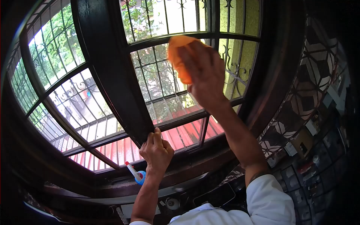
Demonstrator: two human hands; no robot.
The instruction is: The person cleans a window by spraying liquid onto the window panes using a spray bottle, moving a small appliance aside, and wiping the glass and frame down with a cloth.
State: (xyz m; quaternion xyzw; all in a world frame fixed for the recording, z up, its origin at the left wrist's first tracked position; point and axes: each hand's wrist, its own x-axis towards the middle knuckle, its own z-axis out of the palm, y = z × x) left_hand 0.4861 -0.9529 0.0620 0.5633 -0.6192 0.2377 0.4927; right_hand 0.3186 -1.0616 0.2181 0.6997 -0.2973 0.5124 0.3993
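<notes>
My right hand [208, 77] is raised and presses a bunched orange cloth [180, 56] against a glass pane [150, 80], just below a dark crossbar. Its fingers are bent over the cloth. Lower down, my left hand [156, 150] is closed on the dark wooden window frame [112, 71], fingers curled at the frame's lower part. A spray bottle [140, 177] with a blue body and a white and red nozzle stands on the sill, partly hidden behind my left wrist.
Metal grilles [165, 75] cross the view outside, with plants and a red surface beyond. A patterned wall covering [300, 93] runs down the right side. Small items sit in rows of dark compartments [311, 180] at the lower right. A round white object [172, 204] lies below the sill.
</notes>
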